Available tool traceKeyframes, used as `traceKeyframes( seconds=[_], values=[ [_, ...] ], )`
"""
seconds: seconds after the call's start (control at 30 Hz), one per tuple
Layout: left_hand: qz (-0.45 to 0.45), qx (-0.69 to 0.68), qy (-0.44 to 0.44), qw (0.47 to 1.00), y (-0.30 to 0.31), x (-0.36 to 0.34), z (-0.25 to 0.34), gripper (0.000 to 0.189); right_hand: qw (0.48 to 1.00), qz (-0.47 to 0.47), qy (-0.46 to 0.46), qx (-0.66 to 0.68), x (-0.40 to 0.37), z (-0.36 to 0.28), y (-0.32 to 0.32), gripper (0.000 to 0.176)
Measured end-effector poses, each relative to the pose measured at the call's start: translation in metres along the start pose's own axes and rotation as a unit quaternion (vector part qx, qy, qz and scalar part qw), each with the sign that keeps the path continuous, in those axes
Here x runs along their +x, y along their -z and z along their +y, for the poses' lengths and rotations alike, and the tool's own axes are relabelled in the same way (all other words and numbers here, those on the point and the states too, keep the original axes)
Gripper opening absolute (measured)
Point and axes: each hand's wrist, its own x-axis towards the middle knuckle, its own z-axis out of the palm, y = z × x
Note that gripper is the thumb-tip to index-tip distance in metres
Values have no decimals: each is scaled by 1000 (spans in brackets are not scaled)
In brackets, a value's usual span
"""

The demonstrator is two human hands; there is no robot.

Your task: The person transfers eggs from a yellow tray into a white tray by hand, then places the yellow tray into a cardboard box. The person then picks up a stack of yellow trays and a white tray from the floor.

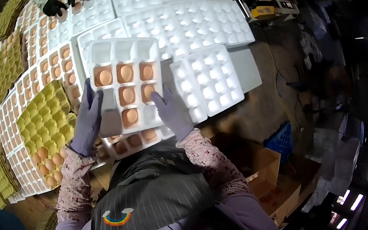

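A white foam egg tray (141, 122) is held in front of me, with several brown eggs in its cells and others bare, the top row among them. My left hand (87, 122), in a lavender glove, grips its left edge, thumb on the inner side and fingers along the outside. On the right edge, my gloved right hand (172, 113) has its thumb by a brown egg (148, 92) and its fingers outside the rim. Under the held tray, another foam tray (117, 153) with eggs shows partly at its lower edge.
White foam trays (183, 23) cover the table, those at left filled with eggs. A yellow pulp tray (47, 114) with some eggs lies left of my left hand. Across the table, a co-worker's black-gloved hands (54, 7) reach over trays. Cardboard boxes (264, 166) and a blue crate (280, 140) stand at right.
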Motion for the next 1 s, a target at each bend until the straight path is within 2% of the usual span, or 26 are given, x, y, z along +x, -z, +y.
traceKeyframes(
  seconds=[0.03, 0.07, 0.1, 0.13, 0.17, 0.2, 0.23, 0.27, 0.3, 0.33, 0.37, 0.43, 0.5, 0.57, 0.6, 0.63, 0.7, 0.73, 0.8, 0.83, 0.87, 0.93, 0.97, 1.0],
  values=[
    [-20, 24, -31, 999, -19, -2, 5, 62, 994, 33, -74, 71, 7, 18, 6, 49],
    [-47, 35, -34, 998, -41, -4, 17, 61, 998, 45, -45, -5, 9, 44, 39, 45],
    [-73, 46, -37, 996, -67, -7, 33, 61, 991, 13, -133, 30, 4, 43, 80, 41],
    [-123, -12, -50, 991, -94, -11, 43, 61, 994, 74, -76, 26, 1, 69, 116, 43],
    [-170, -72, -61, 981, -121, -14, 52, 61, 904, 163, -30, 394, 0, 103, 145, 43],
    [-193, -7, -119, 974, -149, -12, 51, 61, 951, 157, -131, 233, 0, 75, 199, 45],
    [-213, 60, -176, 959, -178, -7, 41, 60, 962, 193, -84, 174, 5, 117, 236, 43],
    [-212, 210, -247, 922, -206, -4, 33, 60, 964, 193, -22, 184, 5, 150, 271, 41],
    [-203, 355, -309, 859, -232, 0, 18, 59, 962, 189, 40, 195, 8, 179, 305, 39],
    [-196, 388, -329, 839, -257, 6, -16, 65, 973, 194, 17, 121, 12, 206, 339, 40],
    [-188, 392, -325, 840, -270, 10, -28, 65, 979, 199, -5, 46, 19, 231, 368, 41],
    [-200, 464, -274, 818, -285, 15, -48, 66, 981, 188, -14, 34, 38, 293, 405, 42],
    [-192, 469, -289, 812, -286, 20, -58, 69, 984, 175, -24, 26, 64, 329, 411, 42],
    [-211, 465, -271, 816, -283, 20, -51, 70, 987, 107, -86, 80, 89, 351, 406, 43],
    [-207, 470, -260, 818, -286, 18, -51, 70, 991, 75, -114, -17, 96, 333, 399, 42],
    [-209, 467, -261, 819, -286, 18, -50, 71, 992, 62, -110, -14, 101, 331, 389, 42],
    [-190, 478, -248, 821, -284, 19, -51, 72, 994, 42, -19, -95, 115, 324, 364, 43],
    [-182, 473, -263, 821, -288, 19, -54, 74, 998, 17, 46, -51, 114, 322, 355, 45],
    [-163, 464, -287, 822, -288, 15, -53, 75, 999, 24, 36, -32, 123, 355, 346, 47],
    [-152, 461, -297, 822, -285, 12, -51, 76, 995, -36, -7, 88, 142, 404, 350, 49],
    [-139, 441, -302, 834, -281, 8, -49, 75, 994, 7, 82, -76, 133, 377, 352, 52],
    [-91, 416, -307, 851, -257, -1, -40, 70, 949, 154, 23, -274, 132, 365, 354, 54],
    [-60, 408, -310, 857, -239, -9, -29, 67, 949, 180, 93, -241, 127, 318, 349, 51],
    [6, 367, -312, 876, -217, -18, -20, 62, 938, 188, 154, -246, 138, 325, 345, 45]
  ],
)
